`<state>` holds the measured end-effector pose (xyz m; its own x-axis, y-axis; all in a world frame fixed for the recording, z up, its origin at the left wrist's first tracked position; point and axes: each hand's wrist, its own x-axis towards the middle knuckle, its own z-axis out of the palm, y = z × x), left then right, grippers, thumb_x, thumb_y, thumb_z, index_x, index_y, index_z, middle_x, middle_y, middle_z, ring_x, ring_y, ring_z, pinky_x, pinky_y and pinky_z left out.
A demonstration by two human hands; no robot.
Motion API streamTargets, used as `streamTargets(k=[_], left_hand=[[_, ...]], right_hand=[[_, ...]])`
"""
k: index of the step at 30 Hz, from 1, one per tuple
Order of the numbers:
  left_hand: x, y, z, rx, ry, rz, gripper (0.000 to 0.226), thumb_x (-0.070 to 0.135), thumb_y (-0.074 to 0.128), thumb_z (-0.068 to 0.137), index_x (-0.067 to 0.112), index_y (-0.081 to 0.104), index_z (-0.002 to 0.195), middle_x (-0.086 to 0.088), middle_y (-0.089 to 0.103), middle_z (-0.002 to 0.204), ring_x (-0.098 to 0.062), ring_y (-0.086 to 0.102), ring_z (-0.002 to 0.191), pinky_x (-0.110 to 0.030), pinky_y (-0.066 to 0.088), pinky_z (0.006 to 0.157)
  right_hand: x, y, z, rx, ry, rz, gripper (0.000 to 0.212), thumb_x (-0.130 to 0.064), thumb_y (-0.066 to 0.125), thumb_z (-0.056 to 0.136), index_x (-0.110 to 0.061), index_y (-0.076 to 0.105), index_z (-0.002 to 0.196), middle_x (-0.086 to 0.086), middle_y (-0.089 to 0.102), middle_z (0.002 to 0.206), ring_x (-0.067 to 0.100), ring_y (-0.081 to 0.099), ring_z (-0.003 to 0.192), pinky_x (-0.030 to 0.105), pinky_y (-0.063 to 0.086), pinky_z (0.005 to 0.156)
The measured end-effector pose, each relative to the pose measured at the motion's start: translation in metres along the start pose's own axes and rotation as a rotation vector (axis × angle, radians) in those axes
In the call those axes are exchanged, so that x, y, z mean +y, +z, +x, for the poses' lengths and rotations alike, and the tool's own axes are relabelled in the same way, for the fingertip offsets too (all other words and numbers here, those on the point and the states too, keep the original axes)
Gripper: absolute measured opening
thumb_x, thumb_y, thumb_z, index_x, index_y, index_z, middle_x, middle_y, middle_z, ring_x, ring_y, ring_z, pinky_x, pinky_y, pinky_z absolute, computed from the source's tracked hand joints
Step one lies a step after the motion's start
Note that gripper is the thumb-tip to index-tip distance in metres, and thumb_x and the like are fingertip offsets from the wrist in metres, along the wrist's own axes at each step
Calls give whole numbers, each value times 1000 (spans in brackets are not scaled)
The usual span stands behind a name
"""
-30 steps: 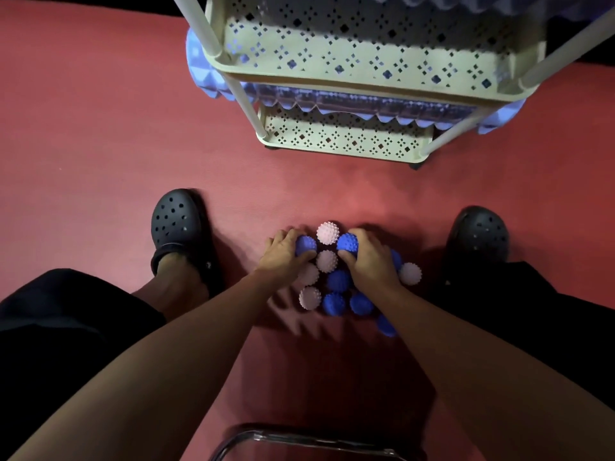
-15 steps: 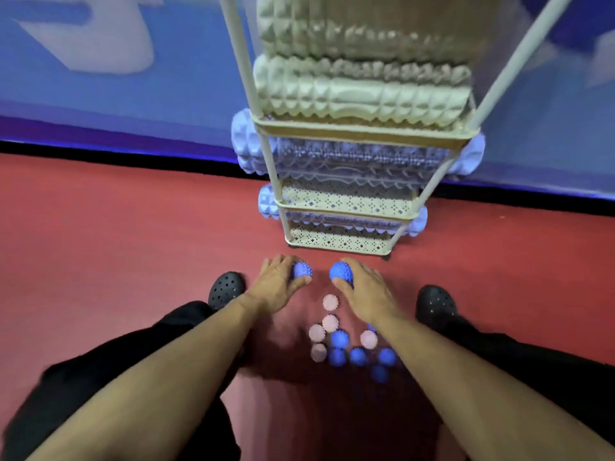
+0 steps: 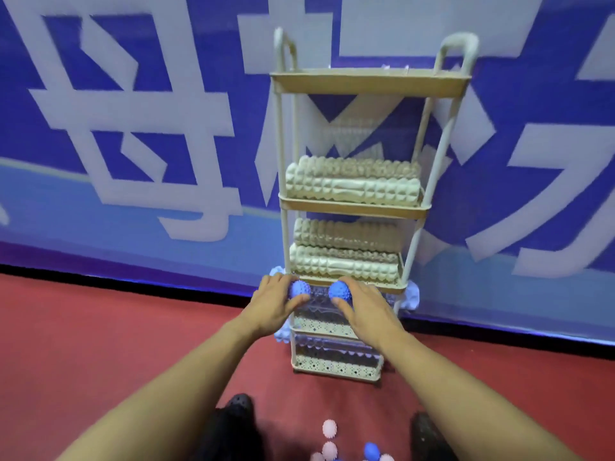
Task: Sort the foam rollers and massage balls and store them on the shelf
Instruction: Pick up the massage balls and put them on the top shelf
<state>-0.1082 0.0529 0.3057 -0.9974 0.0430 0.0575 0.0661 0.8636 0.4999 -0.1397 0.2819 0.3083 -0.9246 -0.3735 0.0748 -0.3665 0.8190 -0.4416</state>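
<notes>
My left hand [image 3: 276,302] grips a blue spiky massage ball [image 3: 299,289]; my right hand [image 3: 367,309] grips a second blue spiky ball [image 3: 340,290]. Both are raised in front of the cream tiered shelf [image 3: 352,207], level with its third tier. Beige foam rollers [image 3: 352,186] lie on the second tier, more beige rollers [image 3: 344,257] on the third. Pale blue foam rollers [image 3: 411,294] fill the lower tiers, their ends sticking out. The top tier [image 3: 369,82] shows nothing above its rim. Several pink balls [image 3: 329,429] and a blue ball [image 3: 371,450] lie on the red floor.
The shelf stands against a blue wall banner [image 3: 133,128] with large white characters. My black clogs [image 3: 238,405] stand on the red floor [image 3: 100,344] on either side of the loose balls.
Both hands rose from the floor pile, each carrying a blue ball, up to the shelf's middle height. The view tilted up from the floor to the whole shelf.
</notes>
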Motion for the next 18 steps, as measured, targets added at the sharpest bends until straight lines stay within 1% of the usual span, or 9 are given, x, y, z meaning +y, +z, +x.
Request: streamTargets(k=[3,4,6,8,10,12,14,15,18], left_hand=[[36,-45,12,73,74,20,62,67,47,91,22,51,133,3,48,113,-23,39,112,-41,38,100],[47,-60,17,97,97,30,65,70,45,90,22,51,133,1,49,115,-23,39,113,-41,38,100],[67,-88,30,161,149,42,74,77,33,84,23,51,132,0,52,121,-22,40,113,-41,39,99],[85,-115,45,249,203,59,73,77,30,84,24,52,129,1,54,121,-21,40,109,-41,39,97],[107,-145,61,343,251,77,62,70,41,91,23,52,130,0,53,123,-23,42,111,-39,38,93],[130,-172,78,443,296,92,49,56,52,96,23,52,133,-2,52,125,-24,40,116,-35,34,89],[153,-198,96,531,346,110,47,49,56,97,23,51,135,-2,51,127,-23,39,118,-30,28,89],[163,-210,104,568,373,114,48,49,56,97,23,50,136,-1,51,129,-22,38,119,-29,28,91],[190,-240,130,676,432,129,49,49,56,97,22,50,138,-2,51,133,-24,39,123,-38,32,102]], right_hand=[[-19,-55,13,88,-62,-56,54,-49,42,104,-26,32,152,2,48,144,25,39,131,42,41,102],[-25,-74,17,127,-86,-79,53,-49,42,104,-26,33,151,2,49,142,25,39,130,41,42,100],[-36,-113,29,213,-132,-116,51,-48,44,103,-27,35,149,1,52,136,23,41,128,41,44,98],[-46,-152,41,299,-172,-153,49,-47,45,103,-27,36,147,0,52,134,23,42,126,41,44,98],[-58,-190,53,389,-198,-176,50,-47,46,102,-27,38,147,1,53,132,23,42,126,41,44,97],[-70,-226,64,497,-229,-214,50,-47,47,101,-26,38,146,1,52,129,23,42,127,43,46,96],[-78,-258,77,592,-283,-231,49,-44,48,102,-24,39,146,1,52,129,23,42,127,43,47,96],[-81,-273,84,618,-303,-234,49,-42,49,102,-23,40,146,2,52,131,23,42,128,43,48,97],[-88,-309,109,652,-317,-302,50,-43,48,102,-25,38,147,2,53,130,22,42,126,43,48,96]])
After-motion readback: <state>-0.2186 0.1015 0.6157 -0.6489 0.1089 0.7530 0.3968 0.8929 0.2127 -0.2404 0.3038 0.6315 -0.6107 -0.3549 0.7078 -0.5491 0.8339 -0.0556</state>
